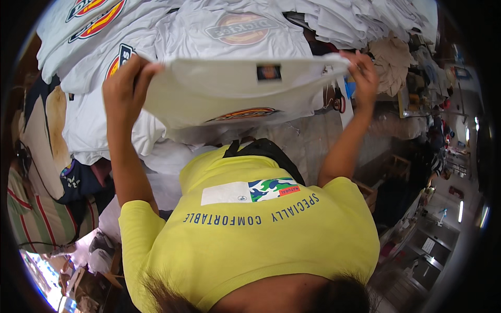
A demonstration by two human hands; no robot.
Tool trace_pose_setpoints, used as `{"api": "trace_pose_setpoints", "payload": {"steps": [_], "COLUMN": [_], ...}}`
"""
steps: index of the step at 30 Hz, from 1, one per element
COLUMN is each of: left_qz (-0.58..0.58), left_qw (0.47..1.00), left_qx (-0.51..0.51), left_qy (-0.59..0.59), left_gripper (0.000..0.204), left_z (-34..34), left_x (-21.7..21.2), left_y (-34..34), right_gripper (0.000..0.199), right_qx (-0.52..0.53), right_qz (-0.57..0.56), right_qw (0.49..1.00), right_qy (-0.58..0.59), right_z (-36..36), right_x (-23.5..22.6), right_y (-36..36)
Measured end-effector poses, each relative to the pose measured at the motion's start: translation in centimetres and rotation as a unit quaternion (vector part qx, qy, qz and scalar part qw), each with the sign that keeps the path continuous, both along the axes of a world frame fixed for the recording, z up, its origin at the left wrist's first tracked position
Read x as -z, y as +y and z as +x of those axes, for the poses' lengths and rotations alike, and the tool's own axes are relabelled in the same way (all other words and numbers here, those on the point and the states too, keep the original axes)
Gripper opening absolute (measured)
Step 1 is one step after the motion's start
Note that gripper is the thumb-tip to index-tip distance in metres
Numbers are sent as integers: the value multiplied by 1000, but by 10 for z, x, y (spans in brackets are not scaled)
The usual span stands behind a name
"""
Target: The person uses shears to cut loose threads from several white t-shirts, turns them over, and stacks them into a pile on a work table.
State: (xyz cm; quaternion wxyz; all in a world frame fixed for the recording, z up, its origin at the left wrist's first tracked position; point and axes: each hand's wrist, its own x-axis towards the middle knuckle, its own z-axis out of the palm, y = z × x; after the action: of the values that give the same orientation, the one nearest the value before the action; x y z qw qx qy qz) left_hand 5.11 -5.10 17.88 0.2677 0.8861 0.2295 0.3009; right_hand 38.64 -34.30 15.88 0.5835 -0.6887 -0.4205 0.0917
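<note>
Fingers [152, 68] pinching white shirt [203, 86], dark neck label [269, 73], red-yellow print [244, 114]

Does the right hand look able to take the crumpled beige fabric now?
Probably not while the right hand holds the white printed T-shirt, though nothing visible blocks the crumpled beige fabric beyond it.

Tube light [461, 211]: lit, far right
Wall [449, 207]: pale, around it
Wooden frame [395, 167]: brown, right side
Bright patch [39, 279]: lower left
</note>
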Motion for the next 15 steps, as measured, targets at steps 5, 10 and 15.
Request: {"api": "trace_pose_setpoints", "payload": {"steps": [5, 10, 15], "left_qz": [169, 28, -59], "left_qw": [984, 987, 995], "left_qx": [43, 52, 24], "left_qy": [-33, -152, 75], "left_gripper": [34, 48, 19], "left_z": [-55, -77, -1], "left_x": [-51, -66, -7], "left_y": [-70, -92, -10], "right_gripper": [5, 7, 28], "right_qx": [95, 101, 102], "right_qz": [-110, 17, -199], "right_qw": [981, 982, 951], "right_qy": [-125, -161, -212], "right_z": [-78, -87, -6], "right_x": [-66, -97, -44], "right_y": [-89, -114, -2]}}
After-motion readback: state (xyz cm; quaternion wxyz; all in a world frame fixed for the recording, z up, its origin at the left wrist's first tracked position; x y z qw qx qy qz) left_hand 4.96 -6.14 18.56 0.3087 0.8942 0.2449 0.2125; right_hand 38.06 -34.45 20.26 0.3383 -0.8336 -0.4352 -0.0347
